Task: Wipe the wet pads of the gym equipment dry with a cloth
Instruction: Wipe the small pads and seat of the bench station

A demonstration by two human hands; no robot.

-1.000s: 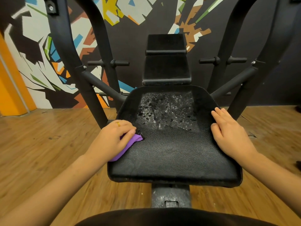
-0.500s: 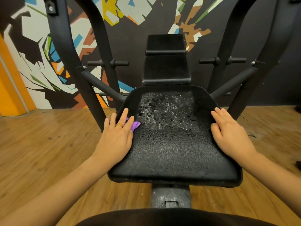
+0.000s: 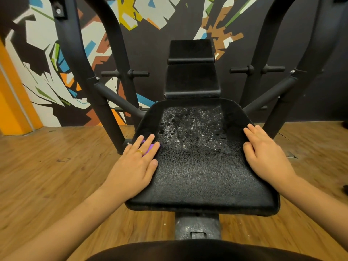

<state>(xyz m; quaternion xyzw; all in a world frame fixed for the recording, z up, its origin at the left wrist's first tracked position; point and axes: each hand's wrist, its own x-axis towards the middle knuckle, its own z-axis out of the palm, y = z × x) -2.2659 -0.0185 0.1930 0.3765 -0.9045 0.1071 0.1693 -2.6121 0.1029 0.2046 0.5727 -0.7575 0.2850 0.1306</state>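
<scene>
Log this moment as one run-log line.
left hand: pressing purple cloth flat on seat pad, left edge | right hand: flat on right edge | water droplets: far half | near half: looks dry

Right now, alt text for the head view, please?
The left hand presses a purple cloth flat on a black seat pad whose far half is beaded with water; the right hand rests flat on its right edge.
</scene>
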